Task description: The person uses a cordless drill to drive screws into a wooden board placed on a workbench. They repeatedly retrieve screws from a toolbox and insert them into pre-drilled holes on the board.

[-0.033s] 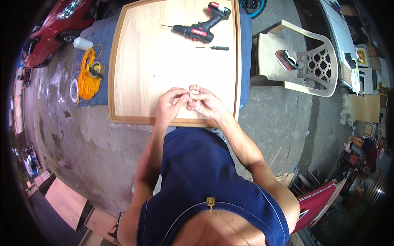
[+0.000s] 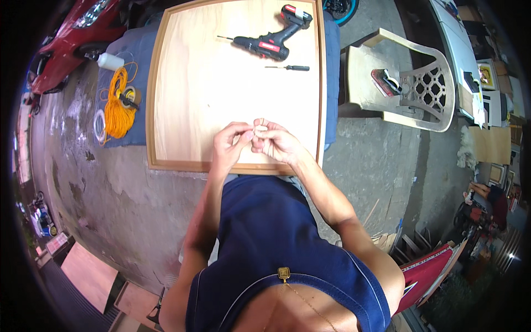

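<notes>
My left hand [image 2: 229, 145] and my right hand [image 2: 278, 143] meet fingertip to fingertip over the near edge of a framed plywood panel [image 2: 193, 83] lying flat. Both pinch a small pale piece [image 2: 258, 126], too small to tell what it is. Farther up the panel lie a red and black cordless drill [image 2: 271, 37] and a thin screwdriver [image 2: 289, 67], well out of reach of either hand.
A blue cloth [image 2: 123, 139] under the panel carries a coil of orange cord [image 2: 117, 108], a tape roll [image 2: 131, 97] and a white bottle [image 2: 110, 61]. To the right stands a beige plastic chair [image 2: 420, 88] with a red-black object [image 2: 385, 82] on it. A red car [image 2: 69, 33] is parked at the far left.
</notes>
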`<state>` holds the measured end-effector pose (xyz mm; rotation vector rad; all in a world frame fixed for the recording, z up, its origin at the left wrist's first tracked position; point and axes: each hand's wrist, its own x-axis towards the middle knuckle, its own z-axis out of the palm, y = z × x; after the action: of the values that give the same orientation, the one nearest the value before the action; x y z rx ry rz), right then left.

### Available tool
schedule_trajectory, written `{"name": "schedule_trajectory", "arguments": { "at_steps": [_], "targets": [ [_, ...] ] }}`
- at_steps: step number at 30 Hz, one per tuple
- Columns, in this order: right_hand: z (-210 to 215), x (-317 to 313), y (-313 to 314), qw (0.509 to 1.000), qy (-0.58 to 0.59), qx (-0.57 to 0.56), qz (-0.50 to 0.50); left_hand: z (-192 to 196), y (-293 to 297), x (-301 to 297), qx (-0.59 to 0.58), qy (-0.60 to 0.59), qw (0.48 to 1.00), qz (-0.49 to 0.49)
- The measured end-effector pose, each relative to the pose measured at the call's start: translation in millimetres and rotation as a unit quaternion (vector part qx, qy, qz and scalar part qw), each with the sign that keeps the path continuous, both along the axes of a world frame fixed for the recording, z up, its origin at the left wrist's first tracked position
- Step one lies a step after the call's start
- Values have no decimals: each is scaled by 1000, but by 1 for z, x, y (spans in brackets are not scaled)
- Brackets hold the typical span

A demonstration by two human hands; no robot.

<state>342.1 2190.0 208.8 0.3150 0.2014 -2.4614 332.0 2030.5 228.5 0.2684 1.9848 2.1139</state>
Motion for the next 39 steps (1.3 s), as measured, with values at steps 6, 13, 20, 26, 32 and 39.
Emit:
{"name": "schedule_trajectory", "arguments": {
  "at_steps": [6, 13, 20, 26, 32, 39],
  "targets": [
    [-4, -58, -30, 936, 79, 326, 110, -25, -44, -35, 57, -107, 988, 95],
    [-23, -242, 84, 131, 503, 854, -3, -64, -119, -84, 154, -202, 955, 150],
    [-45, -303, 90, 60, 594, 764, 246, -86, -188, -85, 89, -271, 948, 138],
    [-29, -306, 86, 56, 564, 768, 299, -92, -194, -97, 89, -274, 953, 88],
    [76, -225, 70, 197, 482, 845, 124, -86, -181, -97, 31, -288, 957, 20],
    [103, -10, 30, 440, 215, 872, -15, -80, -156, -80, -48, -299, 952, -34]
  ]
}}
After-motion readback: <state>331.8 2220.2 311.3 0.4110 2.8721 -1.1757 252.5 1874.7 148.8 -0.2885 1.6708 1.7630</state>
